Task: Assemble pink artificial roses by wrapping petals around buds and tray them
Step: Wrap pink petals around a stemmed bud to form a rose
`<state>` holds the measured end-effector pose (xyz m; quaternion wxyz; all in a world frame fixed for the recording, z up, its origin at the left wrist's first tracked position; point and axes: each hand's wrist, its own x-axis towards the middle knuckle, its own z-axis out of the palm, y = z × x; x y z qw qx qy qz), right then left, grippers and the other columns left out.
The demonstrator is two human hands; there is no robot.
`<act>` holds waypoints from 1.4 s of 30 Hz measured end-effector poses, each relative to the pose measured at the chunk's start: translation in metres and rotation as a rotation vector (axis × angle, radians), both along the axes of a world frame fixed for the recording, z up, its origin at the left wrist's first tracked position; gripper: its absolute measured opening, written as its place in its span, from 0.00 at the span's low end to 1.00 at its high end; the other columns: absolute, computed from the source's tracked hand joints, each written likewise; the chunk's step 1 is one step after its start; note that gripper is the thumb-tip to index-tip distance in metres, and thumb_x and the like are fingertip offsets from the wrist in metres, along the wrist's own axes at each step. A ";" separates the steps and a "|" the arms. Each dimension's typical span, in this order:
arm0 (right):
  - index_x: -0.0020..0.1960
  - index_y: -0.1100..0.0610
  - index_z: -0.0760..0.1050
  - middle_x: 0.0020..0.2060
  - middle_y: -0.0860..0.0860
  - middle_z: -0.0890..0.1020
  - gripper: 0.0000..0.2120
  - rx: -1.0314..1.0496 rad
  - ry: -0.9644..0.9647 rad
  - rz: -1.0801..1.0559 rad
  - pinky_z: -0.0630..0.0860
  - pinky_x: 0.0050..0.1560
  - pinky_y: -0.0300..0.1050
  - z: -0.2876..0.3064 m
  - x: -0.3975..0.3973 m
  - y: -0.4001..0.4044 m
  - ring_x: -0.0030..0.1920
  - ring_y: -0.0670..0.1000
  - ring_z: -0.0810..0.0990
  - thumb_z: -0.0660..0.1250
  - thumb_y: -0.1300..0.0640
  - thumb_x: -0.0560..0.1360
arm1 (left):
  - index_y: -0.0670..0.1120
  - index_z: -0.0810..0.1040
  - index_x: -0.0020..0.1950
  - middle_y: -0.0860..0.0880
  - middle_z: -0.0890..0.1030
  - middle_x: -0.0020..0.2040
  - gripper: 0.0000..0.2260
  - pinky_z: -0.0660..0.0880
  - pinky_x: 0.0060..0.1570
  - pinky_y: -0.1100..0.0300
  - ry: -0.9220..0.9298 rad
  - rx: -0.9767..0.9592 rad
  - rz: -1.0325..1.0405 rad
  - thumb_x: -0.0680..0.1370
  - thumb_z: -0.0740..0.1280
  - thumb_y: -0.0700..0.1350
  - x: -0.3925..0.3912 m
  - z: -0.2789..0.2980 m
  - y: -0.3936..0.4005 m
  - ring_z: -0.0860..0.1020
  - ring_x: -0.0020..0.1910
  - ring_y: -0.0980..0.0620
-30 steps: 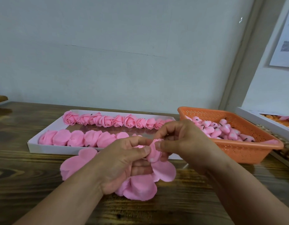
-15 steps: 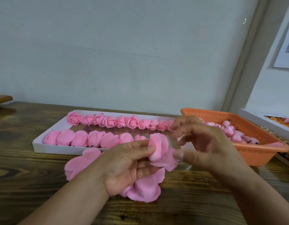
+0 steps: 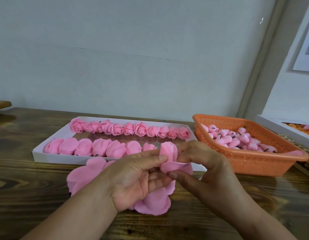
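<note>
Toward the table's (image 3: 28, 179) front edge my left hand (image 3: 132, 177) has its grip pinched on the half-wrapped rose (image 3: 168, 150), loose petals (image 3: 80, 177) under it; my right hand (image 3: 205, 168) pinches a petal (image 3: 174, 165) against the bud; behind stands the white tray (image 3: 51, 157) of roses; right, the orange basket (image 3: 254, 163) of buds.

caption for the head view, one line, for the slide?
Left hand and right hand wrap pink foam petals into a rose before a white tray and orange perforated basket.
</note>
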<state>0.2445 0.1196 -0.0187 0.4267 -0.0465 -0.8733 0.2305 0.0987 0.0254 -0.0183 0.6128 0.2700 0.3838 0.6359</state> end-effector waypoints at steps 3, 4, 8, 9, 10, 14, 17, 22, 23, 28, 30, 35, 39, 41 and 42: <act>0.40 0.53 0.81 0.43 0.50 0.82 0.03 0.005 0.048 0.050 0.77 0.47 0.45 0.002 -0.001 -0.002 0.47 0.48 0.81 0.73 0.58 0.67 | 0.40 0.85 0.37 0.39 0.83 0.41 0.05 0.82 0.39 0.58 0.002 0.001 -0.006 0.66 0.69 0.37 0.001 0.000 -0.001 0.83 0.37 0.48; 0.40 0.52 0.79 0.42 0.50 0.81 0.04 0.011 0.060 0.061 0.77 0.47 0.43 0.002 -0.002 -0.003 0.47 0.47 0.80 0.73 0.59 0.68 | 0.41 0.86 0.37 0.39 0.83 0.40 0.05 0.82 0.39 0.58 0.011 0.000 -0.009 0.66 0.70 0.37 0.001 0.000 -0.001 0.83 0.36 0.49; 0.38 0.55 0.77 0.40 0.51 0.80 0.07 0.070 0.041 0.075 0.76 0.44 0.42 0.003 -0.005 -0.003 0.45 0.49 0.80 0.73 0.64 0.66 | 0.41 0.85 0.34 0.42 0.83 0.35 0.05 0.80 0.31 0.60 0.026 -0.023 0.021 0.65 0.69 0.38 0.003 0.001 -0.001 0.82 0.30 0.51; 0.38 0.57 0.77 0.40 0.52 0.80 0.06 0.091 0.022 0.074 0.77 0.44 0.44 0.003 -0.006 -0.003 0.45 0.50 0.80 0.73 0.65 0.66 | 0.41 0.85 0.34 0.43 0.83 0.35 0.05 0.80 0.30 0.61 0.024 -0.030 0.033 0.65 0.70 0.39 0.003 0.001 -0.001 0.82 0.30 0.52; 0.38 0.60 0.77 0.39 0.52 0.80 0.05 0.108 0.003 0.070 0.77 0.43 0.45 0.003 -0.007 -0.003 0.44 0.50 0.80 0.73 0.66 0.67 | 0.41 0.85 0.34 0.43 0.83 0.35 0.05 0.80 0.30 0.61 0.020 -0.036 0.041 0.64 0.70 0.40 0.003 0.001 -0.001 0.82 0.30 0.52; 0.37 0.62 0.77 0.36 0.52 0.78 0.03 0.110 -0.052 0.048 0.75 0.41 0.50 0.005 -0.009 0.000 0.41 0.52 0.78 0.71 0.65 0.69 | 0.39 0.85 0.36 0.40 0.84 0.40 0.08 0.81 0.35 0.58 0.014 -0.052 0.035 0.59 0.74 0.39 0.003 0.000 -0.001 0.83 0.34 0.51; 0.35 0.61 0.74 0.34 0.52 0.76 0.07 0.096 -0.022 0.008 0.73 0.38 0.50 0.002 -0.011 0.000 0.38 0.53 0.76 0.70 0.63 0.69 | 0.39 0.85 0.37 0.39 0.84 0.43 0.10 0.82 0.38 0.57 0.025 -0.055 0.027 0.57 0.73 0.36 0.006 -0.001 0.001 0.84 0.37 0.50; 0.35 0.59 0.72 0.33 0.49 0.75 0.08 0.051 0.011 -0.041 0.73 0.36 0.49 -0.002 -0.013 -0.002 0.37 0.51 0.74 0.70 0.62 0.68 | 0.37 0.85 0.40 0.39 0.82 0.43 0.10 0.81 0.38 0.57 0.020 -0.047 0.047 0.60 0.71 0.35 0.006 -0.002 0.002 0.82 0.37 0.50; 0.35 0.58 0.71 0.33 0.49 0.74 0.08 0.036 0.017 -0.052 0.73 0.36 0.49 -0.002 -0.013 -0.002 0.37 0.50 0.74 0.70 0.62 0.68 | 0.36 0.85 0.41 0.38 0.83 0.43 0.10 0.81 0.37 0.58 0.017 -0.040 0.049 0.62 0.71 0.35 0.007 -0.002 0.001 0.82 0.37 0.50; 0.36 0.52 0.71 0.34 0.47 0.76 0.07 -0.074 0.023 -0.099 0.74 0.37 0.48 0.002 -0.011 -0.004 0.37 0.48 0.75 0.68 0.59 0.69 | 0.35 0.83 0.49 0.37 0.83 0.45 0.15 0.81 0.39 0.57 0.067 -0.014 0.036 0.66 0.69 0.40 0.009 0.000 -0.001 0.84 0.40 0.46; 0.36 0.53 0.71 0.34 0.47 0.76 0.05 -0.093 0.003 -0.106 0.73 0.37 0.48 0.005 -0.011 -0.005 0.37 0.48 0.75 0.68 0.57 0.68 | 0.34 0.82 0.53 0.34 0.82 0.49 0.19 0.82 0.41 0.56 0.077 -0.007 0.025 0.65 0.69 0.41 0.008 0.000 -0.003 0.84 0.42 0.44; 0.36 0.53 0.72 0.37 0.49 0.77 0.05 -0.183 -0.009 -0.114 0.74 0.36 0.51 0.008 -0.009 -0.005 0.35 0.49 0.75 0.68 0.57 0.66 | 0.38 0.84 0.51 0.38 0.84 0.51 0.16 0.80 0.46 0.58 0.209 0.108 -0.016 0.64 0.67 0.33 0.012 0.001 -0.007 0.84 0.48 0.43; 0.34 0.54 0.71 0.34 0.50 0.77 0.11 -0.232 0.000 -0.118 0.74 0.33 0.49 0.004 -0.010 -0.003 0.33 0.50 0.75 0.72 0.63 0.68 | 0.38 0.84 0.50 0.40 0.84 0.45 0.12 0.80 0.41 0.60 0.242 0.093 0.081 0.67 0.69 0.37 0.016 -0.003 -0.005 0.84 0.43 0.44; 0.35 0.55 0.71 0.33 0.51 0.77 0.12 -0.282 0.019 -0.096 0.74 0.32 0.44 0.004 -0.010 -0.002 0.32 0.49 0.75 0.73 0.65 0.68 | 0.39 0.84 0.49 0.40 0.84 0.44 0.11 0.80 0.41 0.60 0.245 0.087 0.111 0.69 0.68 0.38 0.016 -0.005 -0.004 0.84 0.43 0.44; 0.36 0.56 0.72 0.33 0.51 0.77 0.10 -0.310 0.022 -0.074 0.73 0.32 0.43 0.005 -0.009 -0.002 0.31 0.47 0.75 0.73 0.63 0.68 | 0.39 0.85 0.47 0.40 0.84 0.44 0.10 0.81 0.41 0.60 0.253 0.091 0.111 0.69 0.68 0.39 0.016 -0.005 -0.004 0.84 0.43 0.44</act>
